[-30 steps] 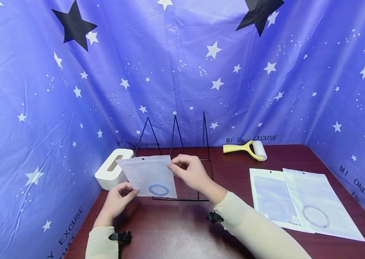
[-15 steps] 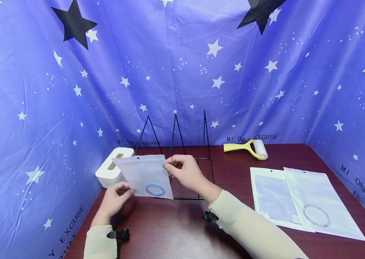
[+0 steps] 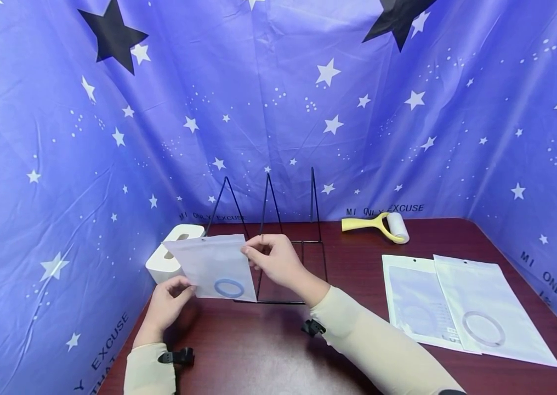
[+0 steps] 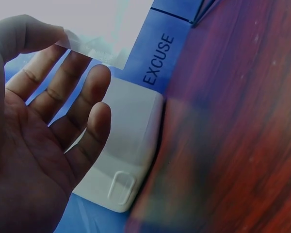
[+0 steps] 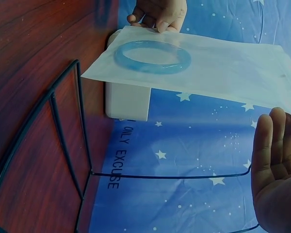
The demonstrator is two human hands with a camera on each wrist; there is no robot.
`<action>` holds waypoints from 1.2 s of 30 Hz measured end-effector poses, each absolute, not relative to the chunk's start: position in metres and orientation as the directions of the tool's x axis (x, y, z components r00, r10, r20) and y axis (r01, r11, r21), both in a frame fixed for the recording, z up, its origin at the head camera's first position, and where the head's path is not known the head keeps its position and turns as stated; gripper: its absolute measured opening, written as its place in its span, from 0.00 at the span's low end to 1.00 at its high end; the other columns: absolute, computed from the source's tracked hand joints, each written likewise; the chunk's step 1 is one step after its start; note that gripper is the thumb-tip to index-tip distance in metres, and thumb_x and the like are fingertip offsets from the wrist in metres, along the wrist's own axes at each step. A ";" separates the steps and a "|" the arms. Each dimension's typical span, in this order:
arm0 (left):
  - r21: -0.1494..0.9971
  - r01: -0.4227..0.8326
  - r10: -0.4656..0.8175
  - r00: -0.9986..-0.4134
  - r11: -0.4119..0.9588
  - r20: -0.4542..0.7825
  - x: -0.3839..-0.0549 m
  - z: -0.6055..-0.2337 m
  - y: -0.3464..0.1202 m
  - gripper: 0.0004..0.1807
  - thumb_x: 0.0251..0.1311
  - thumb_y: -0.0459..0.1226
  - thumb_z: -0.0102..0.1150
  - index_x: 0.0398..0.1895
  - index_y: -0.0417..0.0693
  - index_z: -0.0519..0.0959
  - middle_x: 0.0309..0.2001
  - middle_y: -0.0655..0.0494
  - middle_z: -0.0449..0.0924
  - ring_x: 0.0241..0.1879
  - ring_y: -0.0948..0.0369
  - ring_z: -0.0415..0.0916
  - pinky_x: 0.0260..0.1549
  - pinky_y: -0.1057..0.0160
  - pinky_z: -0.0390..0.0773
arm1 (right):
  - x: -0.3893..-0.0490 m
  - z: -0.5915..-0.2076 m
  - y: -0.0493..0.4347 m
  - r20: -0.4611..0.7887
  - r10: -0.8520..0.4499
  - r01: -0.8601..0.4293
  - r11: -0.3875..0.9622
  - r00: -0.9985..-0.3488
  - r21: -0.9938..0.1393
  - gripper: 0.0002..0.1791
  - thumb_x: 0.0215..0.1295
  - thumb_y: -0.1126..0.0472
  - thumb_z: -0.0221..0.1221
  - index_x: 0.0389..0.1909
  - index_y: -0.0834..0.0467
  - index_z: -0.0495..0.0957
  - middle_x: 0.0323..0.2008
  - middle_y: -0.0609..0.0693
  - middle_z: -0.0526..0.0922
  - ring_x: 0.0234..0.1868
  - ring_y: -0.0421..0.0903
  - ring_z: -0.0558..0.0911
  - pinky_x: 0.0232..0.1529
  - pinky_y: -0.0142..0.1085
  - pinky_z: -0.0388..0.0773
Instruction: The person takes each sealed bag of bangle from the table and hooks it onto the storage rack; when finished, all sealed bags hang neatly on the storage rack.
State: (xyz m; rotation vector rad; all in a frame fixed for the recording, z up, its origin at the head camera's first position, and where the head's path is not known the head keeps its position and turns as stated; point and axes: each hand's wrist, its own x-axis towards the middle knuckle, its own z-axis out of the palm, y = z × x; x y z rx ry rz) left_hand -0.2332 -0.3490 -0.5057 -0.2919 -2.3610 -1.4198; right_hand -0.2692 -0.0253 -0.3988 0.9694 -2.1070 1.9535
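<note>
OK, head view: left hand (image 3: 166,307) pinches bag (image 3: 204,266) by its lower left corner, right hand (image 3: 280,264) its right edge near the top; bag hides parts of rack (image 3: 310,241) and box (image 3: 161,267). Roller (image 3: 361,224), two overlapping flat bags (image 3: 486,291) off right on surface (image 3: 268,351). Left wrist: box behind fingers (image 4: 82,104). Right wrist: blue ring (image 5: 150,68) in bag, rack near.

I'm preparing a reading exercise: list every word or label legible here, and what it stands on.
"MI ONLY EXCUSE", twice: back curtain
"MI ONLY EX...", "IS THAT": right curtain, cut off by the frame
"EXCUSE", "THAT": left curtain, cut off
Overlapped bag: fine print, too small to read
Held bag: none readable
</note>
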 end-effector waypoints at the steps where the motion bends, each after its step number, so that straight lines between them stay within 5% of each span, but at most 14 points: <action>1: 0.810 0.356 -0.018 -0.912 0.466 0.411 -0.233 -0.505 -0.349 0.03 0.63 0.26 0.68 0.33 0.40 0.84 0.28 0.46 0.85 0.28 0.63 0.80 0.32 0.69 0.77 | -0.269 -0.399 -0.026 0.483 -0.375 -0.509 -0.032 -0.791 -0.860 0.05 0.72 0.61 0.67 0.40 0.58 0.90 0.24 0.55 0.85 0.27 0.63 0.84 0.31 0.54 0.85; 8: 0.817 0.329 -0.037 -0.919 0.474 0.392 -0.236 -0.508 -0.354 0.03 0.65 0.28 0.67 0.33 0.42 0.85 0.26 0.50 0.83 0.27 0.63 0.79 0.30 0.67 0.77 | -0.270 -0.399 -0.030 0.469 -0.372 -0.493 -0.033 -0.801 -0.869 0.05 0.71 0.62 0.67 0.41 0.59 0.90 0.24 0.58 0.85 0.26 0.58 0.85 0.31 0.48 0.86; 13: 0.820 0.337 -0.046 -0.914 0.463 0.402 -0.237 -0.509 -0.355 0.03 0.65 0.27 0.68 0.33 0.41 0.84 0.25 0.51 0.83 0.26 0.62 0.77 0.29 0.66 0.76 | -0.271 -0.399 -0.029 0.472 -0.362 -0.491 -0.045 -0.804 -0.870 0.06 0.71 0.61 0.68 0.40 0.60 0.90 0.24 0.59 0.86 0.27 0.63 0.85 0.32 0.55 0.85; 25: 0.802 0.359 -0.058 -0.898 0.477 0.436 -0.227 -0.487 -0.337 0.01 0.62 0.22 0.65 0.33 0.30 0.83 0.26 0.37 0.82 0.25 0.64 0.77 0.28 0.69 0.76 | -0.279 -0.402 -0.030 0.474 -0.334 -0.491 -0.039 -0.815 -0.870 0.05 0.72 0.63 0.67 0.40 0.60 0.90 0.23 0.52 0.85 0.25 0.58 0.85 0.30 0.51 0.86; 29: 0.816 0.344 -0.069 -0.905 0.465 0.420 -0.223 -0.479 -0.331 0.03 0.64 0.25 0.67 0.35 0.29 0.83 0.27 0.36 0.82 0.25 0.66 0.77 0.28 0.69 0.77 | -0.284 -0.403 -0.032 0.465 -0.314 -0.479 -0.036 -0.828 -0.877 0.06 0.72 0.62 0.67 0.40 0.60 0.89 0.23 0.53 0.85 0.26 0.63 0.85 0.30 0.49 0.86; 36: 0.857 0.280 -0.127 -0.922 0.433 0.365 -0.238 -0.492 -0.332 0.04 0.67 0.27 0.66 0.39 0.30 0.84 0.30 0.31 0.82 0.24 0.64 0.76 0.27 0.68 0.77 | -0.297 -0.404 -0.036 0.480 -0.252 -0.489 -0.028 -0.840 -0.872 0.07 0.70 0.61 0.69 0.37 0.61 0.89 0.21 0.57 0.85 0.22 0.55 0.85 0.27 0.45 0.86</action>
